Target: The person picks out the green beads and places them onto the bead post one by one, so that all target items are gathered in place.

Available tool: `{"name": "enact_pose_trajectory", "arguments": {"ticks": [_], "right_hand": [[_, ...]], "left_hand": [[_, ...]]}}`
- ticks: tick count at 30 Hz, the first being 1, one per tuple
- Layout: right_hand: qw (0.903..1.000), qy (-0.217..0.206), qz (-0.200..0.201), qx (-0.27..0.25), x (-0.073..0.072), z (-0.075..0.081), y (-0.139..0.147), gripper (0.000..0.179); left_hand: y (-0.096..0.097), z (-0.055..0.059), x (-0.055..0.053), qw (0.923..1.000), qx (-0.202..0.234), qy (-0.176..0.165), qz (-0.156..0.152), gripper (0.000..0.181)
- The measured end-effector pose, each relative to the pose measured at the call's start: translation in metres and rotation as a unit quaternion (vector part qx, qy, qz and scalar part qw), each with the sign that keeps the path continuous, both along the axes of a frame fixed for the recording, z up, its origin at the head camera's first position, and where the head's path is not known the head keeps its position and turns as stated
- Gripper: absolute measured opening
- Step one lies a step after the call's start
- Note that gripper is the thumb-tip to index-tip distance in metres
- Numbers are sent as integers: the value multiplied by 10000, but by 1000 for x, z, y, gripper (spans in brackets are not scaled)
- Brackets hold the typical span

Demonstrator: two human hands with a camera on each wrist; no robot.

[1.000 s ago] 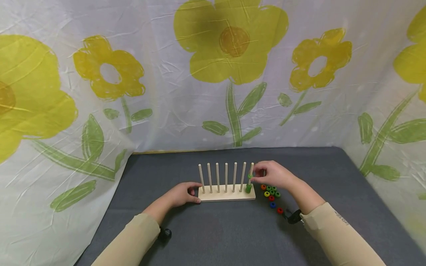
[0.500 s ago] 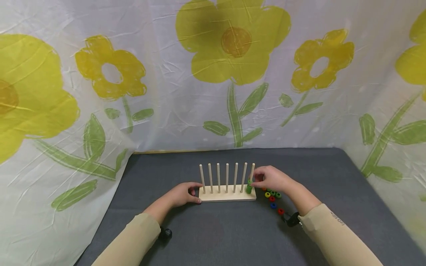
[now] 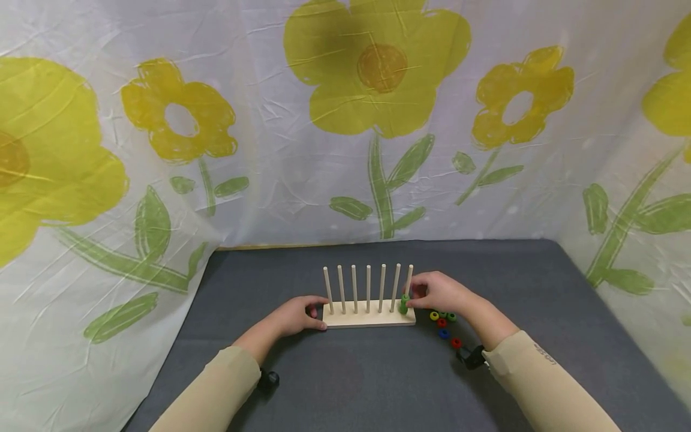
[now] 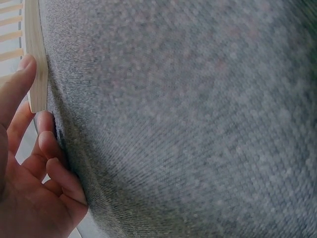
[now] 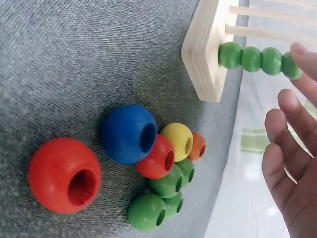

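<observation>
A pale wooden peg board stands on the table with a row of several upright pegs. My left hand grips its left end between thumb and fingers; in the left wrist view the thumb lies on the board's end. At the rightmost peg, my right hand pinches the top green bead between thumb and forefinger. That bead is threaded on the peg, touching or almost touching a stack of green beads below it. The other pegs are bare.
Loose beads lie right of the board: red, blue, a second red, yellow, orange and several green. A dark grey cloth covers the table. A flowered curtain hangs behind.
My right hand has come down along the rightmost peg, and its green bead has slid from mid-peg onto or close to the stack. The left hand stays on the board's end.
</observation>
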State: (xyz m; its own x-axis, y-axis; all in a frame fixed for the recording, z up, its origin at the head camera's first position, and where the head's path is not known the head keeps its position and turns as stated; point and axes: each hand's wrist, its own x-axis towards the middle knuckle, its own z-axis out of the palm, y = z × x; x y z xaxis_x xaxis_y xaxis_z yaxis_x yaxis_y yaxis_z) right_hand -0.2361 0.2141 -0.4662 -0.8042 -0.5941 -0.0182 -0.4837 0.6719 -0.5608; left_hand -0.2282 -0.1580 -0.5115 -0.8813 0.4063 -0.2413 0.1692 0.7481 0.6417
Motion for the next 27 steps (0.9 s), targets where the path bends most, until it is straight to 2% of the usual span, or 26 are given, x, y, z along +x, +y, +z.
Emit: {"name": "enact_pose_trajectory", "arguments": {"ticks": [9,14,27], "right_hand": [[9994,-187,-184,-222,3,8,6,13],[9993,-237,-190,-218,8,10,20,23],[9989,-160,-449,-8,24,-5,75,22]], "left_hand": [[1,0,-1,9999,-54,-43,77,60],[3,1,-2,9999,1,-82,61,61],[0,-3,-3,10000,-9,30,22,60]]}}
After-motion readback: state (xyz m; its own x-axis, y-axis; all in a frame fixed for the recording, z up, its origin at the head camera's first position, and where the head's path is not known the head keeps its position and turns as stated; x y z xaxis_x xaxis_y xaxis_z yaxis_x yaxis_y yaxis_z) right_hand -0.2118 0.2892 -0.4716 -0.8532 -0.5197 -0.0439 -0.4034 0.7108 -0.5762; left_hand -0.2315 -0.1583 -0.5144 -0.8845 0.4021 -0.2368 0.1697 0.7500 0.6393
